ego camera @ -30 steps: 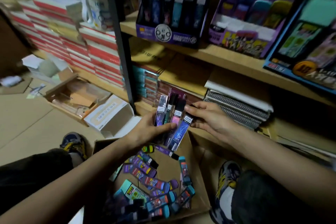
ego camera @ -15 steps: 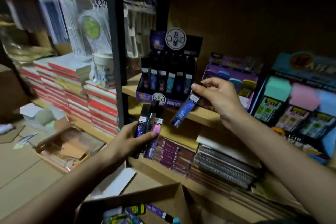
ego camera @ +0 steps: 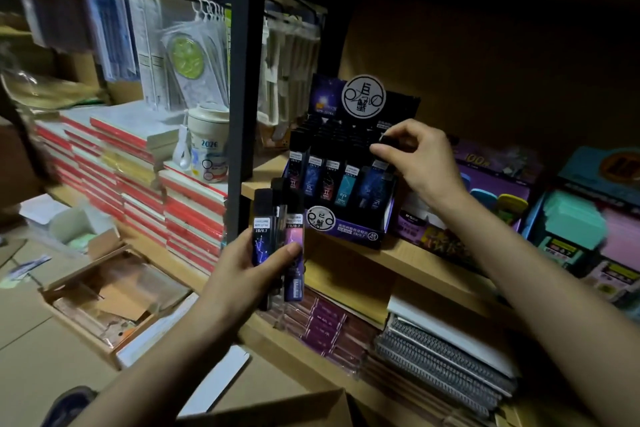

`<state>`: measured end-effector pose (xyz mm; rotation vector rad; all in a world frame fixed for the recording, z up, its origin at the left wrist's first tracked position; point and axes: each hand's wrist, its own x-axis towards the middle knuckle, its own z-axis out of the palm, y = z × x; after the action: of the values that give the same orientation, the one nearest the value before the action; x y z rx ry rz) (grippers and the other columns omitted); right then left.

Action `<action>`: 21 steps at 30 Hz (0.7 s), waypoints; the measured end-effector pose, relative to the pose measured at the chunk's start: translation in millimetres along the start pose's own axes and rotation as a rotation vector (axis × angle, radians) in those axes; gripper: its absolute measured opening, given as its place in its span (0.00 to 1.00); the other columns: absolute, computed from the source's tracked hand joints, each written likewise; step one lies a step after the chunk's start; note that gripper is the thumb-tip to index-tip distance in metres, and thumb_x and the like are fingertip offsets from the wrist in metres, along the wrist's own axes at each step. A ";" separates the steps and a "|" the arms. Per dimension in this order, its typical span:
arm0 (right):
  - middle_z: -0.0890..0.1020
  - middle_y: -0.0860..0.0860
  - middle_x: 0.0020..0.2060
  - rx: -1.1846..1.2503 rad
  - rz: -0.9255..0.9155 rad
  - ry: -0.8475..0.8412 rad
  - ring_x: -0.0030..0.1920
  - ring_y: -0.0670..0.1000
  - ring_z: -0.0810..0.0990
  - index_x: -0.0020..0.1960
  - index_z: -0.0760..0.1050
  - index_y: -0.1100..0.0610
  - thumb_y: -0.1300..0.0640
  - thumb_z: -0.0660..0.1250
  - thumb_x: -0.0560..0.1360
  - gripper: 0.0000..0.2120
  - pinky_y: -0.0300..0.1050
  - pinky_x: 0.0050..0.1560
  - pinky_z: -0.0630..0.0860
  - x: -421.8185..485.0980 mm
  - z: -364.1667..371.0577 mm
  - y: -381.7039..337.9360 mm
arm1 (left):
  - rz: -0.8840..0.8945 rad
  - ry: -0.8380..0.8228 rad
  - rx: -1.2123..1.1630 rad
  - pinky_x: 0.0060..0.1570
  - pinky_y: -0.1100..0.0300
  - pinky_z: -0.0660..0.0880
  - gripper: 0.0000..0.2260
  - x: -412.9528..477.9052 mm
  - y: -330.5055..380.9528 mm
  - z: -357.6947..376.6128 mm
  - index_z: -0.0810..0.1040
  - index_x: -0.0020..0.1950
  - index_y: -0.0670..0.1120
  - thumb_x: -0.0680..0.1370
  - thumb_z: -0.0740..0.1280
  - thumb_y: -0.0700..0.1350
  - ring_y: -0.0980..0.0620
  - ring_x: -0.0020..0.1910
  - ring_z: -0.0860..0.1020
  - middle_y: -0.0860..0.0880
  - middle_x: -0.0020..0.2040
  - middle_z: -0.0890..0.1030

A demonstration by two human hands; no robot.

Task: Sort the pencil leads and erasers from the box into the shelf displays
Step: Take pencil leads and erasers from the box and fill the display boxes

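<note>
Lead cases [ego camera: 277, 246], about three with the middle one mostly hidden, stand gripped in the left hand [ego camera: 242, 274] just below-left of the display [ego camera: 346, 230], where the right hand [ego camera: 426, 163] pinches the dark cap of a blue case [ego camera: 375, 185]; the box [ego camera: 277, 407] is cut off below.

Wooden shelves [ego camera: 408, 260] (a black post [ego camera: 242, 80] at their left end) stand dimly lit over tan floor [ego camera: 34, 340].

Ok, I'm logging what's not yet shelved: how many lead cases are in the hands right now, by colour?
Blue lead cases: 2, one in the left hand, one pinched by the right hand.
Purple lead case: 1, left hand.
Dark lead case, print hidden: 1, left hand.
Total: 4.
</note>
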<state>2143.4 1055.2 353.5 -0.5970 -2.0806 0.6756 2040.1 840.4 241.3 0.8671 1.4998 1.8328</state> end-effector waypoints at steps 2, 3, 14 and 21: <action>0.78 0.44 0.39 -0.006 -0.026 -0.029 0.42 0.44 0.78 0.44 0.76 0.55 0.57 0.73 0.70 0.07 0.43 0.43 0.78 -2.3 0.1 0.0 | -0.002 -0.002 -0.004 0.33 0.58 0.78 0.15 0.3 -0.5 2.9 0.76 0.54 0.50 0.69 0.69 0.51 0.49 0.41 0.84 0.49 0.44 0.85; 0.78 0.46 0.39 0.005 -0.024 -0.035 0.44 0.47 0.79 0.45 0.77 0.56 0.57 0.73 0.70 0.07 0.47 0.44 0.80 -3.2 0.7 -0.5 | -0.002 -0.014 -0.001 0.34 0.59 0.79 0.15 0.0 -0.4 4.4 0.76 0.54 0.51 0.69 0.69 0.52 0.49 0.42 0.84 0.50 0.45 0.85; 0.78 0.50 0.43 -0.283 -0.272 0.020 0.42 0.45 0.76 0.49 0.75 0.61 0.59 0.72 0.72 0.10 0.28 0.42 0.68 -13.3 18.4 11.6 | 0.032 -0.039 -0.031 0.35 0.62 0.79 0.14 -3.2 5.9 7.9 0.75 0.53 0.53 0.68 0.68 0.51 0.52 0.44 0.84 0.54 0.46 0.84; 0.72 0.56 0.53 -0.370 -0.275 0.015 0.56 0.51 0.72 0.55 0.77 0.62 0.58 0.69 0.74 0.12 0.37 0.57 0.67 -17.9 14.5 -3.2 | 0.029 -0.055 -0.011 0.38 0.59 0.79 0.13 -6.2 5.0 10.7 0.75 0.53 0.53 0.70 0.68 0.50 0.51 0.45 0.84 0.53 0.47 0.84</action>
<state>2140.2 1038.1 338.1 -0.4995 -2.2348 0.1283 2052.1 840.8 247.1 0.9311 1.4490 1.8222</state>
